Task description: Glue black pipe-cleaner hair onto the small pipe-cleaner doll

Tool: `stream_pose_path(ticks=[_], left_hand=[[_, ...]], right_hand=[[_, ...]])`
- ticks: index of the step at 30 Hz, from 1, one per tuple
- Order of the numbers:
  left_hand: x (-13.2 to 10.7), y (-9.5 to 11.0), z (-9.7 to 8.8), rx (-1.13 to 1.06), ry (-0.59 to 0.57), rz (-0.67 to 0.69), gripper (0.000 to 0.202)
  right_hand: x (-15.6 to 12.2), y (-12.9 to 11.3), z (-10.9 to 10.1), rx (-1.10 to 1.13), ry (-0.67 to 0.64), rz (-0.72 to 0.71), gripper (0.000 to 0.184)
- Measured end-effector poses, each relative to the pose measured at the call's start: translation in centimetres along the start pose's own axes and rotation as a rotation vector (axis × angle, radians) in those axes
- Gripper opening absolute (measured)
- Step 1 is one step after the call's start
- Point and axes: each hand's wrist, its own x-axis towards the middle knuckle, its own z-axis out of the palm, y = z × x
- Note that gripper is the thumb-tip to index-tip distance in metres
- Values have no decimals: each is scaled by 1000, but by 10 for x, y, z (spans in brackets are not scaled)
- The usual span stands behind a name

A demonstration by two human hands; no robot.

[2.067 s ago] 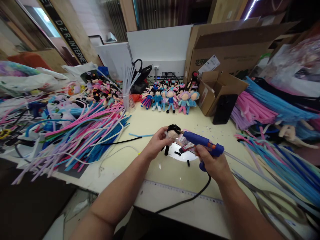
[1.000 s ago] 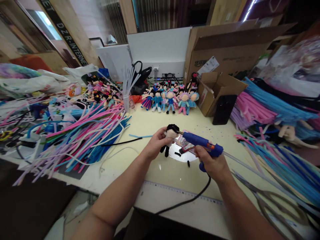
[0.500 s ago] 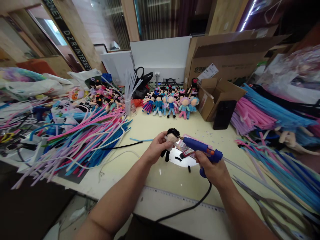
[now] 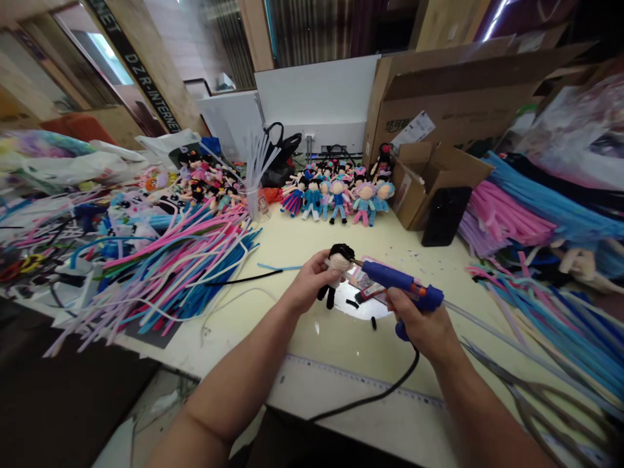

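Note:
My left hand [image 4: 313, 281] is closed around a small doll [image 4: 338, 262] with black fuzzy hair, a pale face and black legs, held upright over the table. In my right hand [image 4: 423, 325] is a blue glue gun [image 4: 394, 278], gripped by its handle with a clear glue stick coming out of its back. The gun's nozzle reaches the side of the doll's head, at the hair; whether it touches, I cannot tell. Under them, short black fuzzy pieces [image 4: 374, 323] and a small red-and-clear packet [image 4: 369, 292] lie near a bright white patch on the table.
Piled pipe cleaners [image 4: 195, 266] cover the left side, more [image 4: 550, 318] lie at right. Finished dolls [image 4: 337, 198] stand at the back beside a cardboard box [image 4: 429, 175] and a black phone [image 4: 446, 216]. Large scissors [image 4: 531, 390] and a ruler strip [image 4: 361, 380] are near the front.
The view has shifted slightly, so the scene sits a little differently in the frame. Both hands keep hold of the doll and the glue gun, with the nozzle still at the doll's head.

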Motion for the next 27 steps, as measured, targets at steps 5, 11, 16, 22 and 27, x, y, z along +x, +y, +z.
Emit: stream_pose_path(ticks=[5, 11, 16, 22, 27], left_hand=[[1, -2, -1, -2, 0, 0, 47], [0, 0, -1, -13, 5, 2, 47], [-1, 1, 1, -31, -20, -4, 46], [-1, -1, 0, -25, -20, -6, 45], [0, -1, -1, -35, -36, -6, 45]], right_hand=[[0, -1, 0, -11, 18, -90, 37], [1, 2, 1, 2, 1, -105, 37], [2, 2, 0, 3, -18, -65, 42], [2, 0, 0, -28, -10, -97, 44], [3, 1, 0, -28, 3, -84, 43]])
